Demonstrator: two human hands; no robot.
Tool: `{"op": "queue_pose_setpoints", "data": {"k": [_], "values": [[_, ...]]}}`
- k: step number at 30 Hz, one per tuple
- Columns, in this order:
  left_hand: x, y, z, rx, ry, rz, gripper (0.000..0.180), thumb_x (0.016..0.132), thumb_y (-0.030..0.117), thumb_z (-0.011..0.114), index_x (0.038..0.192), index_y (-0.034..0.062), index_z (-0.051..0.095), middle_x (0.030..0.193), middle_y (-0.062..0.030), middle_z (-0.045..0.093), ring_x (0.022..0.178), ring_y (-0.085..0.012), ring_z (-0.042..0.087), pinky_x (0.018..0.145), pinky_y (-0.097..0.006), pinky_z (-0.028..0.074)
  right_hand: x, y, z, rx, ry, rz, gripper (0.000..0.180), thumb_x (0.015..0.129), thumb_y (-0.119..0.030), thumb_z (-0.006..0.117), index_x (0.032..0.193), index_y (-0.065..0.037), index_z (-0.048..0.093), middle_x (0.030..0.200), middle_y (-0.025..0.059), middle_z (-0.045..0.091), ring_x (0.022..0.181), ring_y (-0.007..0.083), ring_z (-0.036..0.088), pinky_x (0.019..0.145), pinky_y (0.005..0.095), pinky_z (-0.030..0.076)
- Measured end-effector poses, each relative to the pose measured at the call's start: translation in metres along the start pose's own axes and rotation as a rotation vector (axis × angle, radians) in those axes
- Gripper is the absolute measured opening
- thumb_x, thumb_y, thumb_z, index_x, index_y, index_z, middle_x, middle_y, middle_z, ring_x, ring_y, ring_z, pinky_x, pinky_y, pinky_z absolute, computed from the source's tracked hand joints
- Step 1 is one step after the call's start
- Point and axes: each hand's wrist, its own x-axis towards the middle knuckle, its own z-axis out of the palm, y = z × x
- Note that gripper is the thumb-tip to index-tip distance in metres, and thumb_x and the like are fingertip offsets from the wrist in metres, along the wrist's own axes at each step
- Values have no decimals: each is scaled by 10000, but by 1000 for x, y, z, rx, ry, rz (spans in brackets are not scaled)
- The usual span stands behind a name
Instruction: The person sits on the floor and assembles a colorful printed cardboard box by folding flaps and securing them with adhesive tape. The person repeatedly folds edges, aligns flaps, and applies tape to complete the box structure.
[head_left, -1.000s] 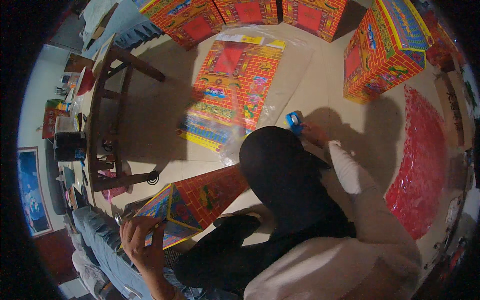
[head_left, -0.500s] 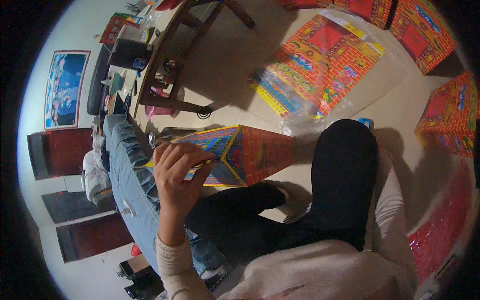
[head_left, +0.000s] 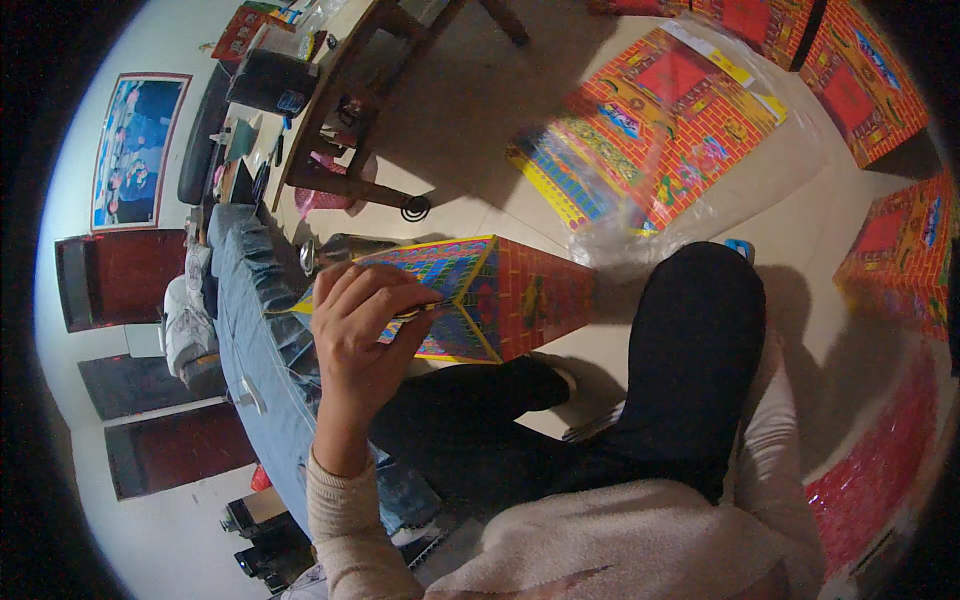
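My left hand (head_left: 365,325) is closed in a pinch on the top edge of a paper house (head_left: 530,305). It has red brick-patterned walls and a blue patterned roof trimmed in yellow, and stands on the floor left of my bent legs. My fingers cover part of the roof. Along the right side of my right leg (head_left: 690,350) runs my right forearm (head_left: 765,430). The hand at its end is hidden behind the knee, so its fingers cannot be seen.
Flat printed brick-pattern sheets (head_left: 650,130) lie in clear plastic ahead. Several finished-looking brick-pattern boxes (head_left: 895,250) stand to the right, near red plastic wrap (head_left: 870,480). A denim-covered couch (head_left: 265,370) is at the left; a wooden table (head_left: 340,185) stands beyond it.
The view has shifted slightly, so the surroundings sit a little differently in the picture. My left hand keeps its pinch on the paper house.
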Motion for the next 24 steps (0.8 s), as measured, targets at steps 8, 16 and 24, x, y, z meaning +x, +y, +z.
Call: {"op": "queue_pose_setpoints", "data": {"k": [8,16,24], "values": [[3,-2,-1,-4,18,19,202,713,154,870,875,136,749,867,-18,714,836,-213,675,836,-365,458,2,7,-3,18,-9,24,456,1028,-214,600,1453,-65,525,963,58,616,901,159,580,822,319,478],[3,-7,1,-25,15,16,199,711,146,864,866,125,742,829,-29,692,818,-216,672,808,-372,473,8,17,-7,32,0,38,467,1028,-181,606,1470,-66,510,936,34,591,875,135,561,803,299,472],[2,-8,1,-44,33,15,166,734,158,830,870,122,741,813,-34,672,805,-241,669,805,-395,493,52,38,-44,305,281,19,481,1028,-149,612,1487,-66,495,908,11,567,849,112,541,784,278,466]]}}
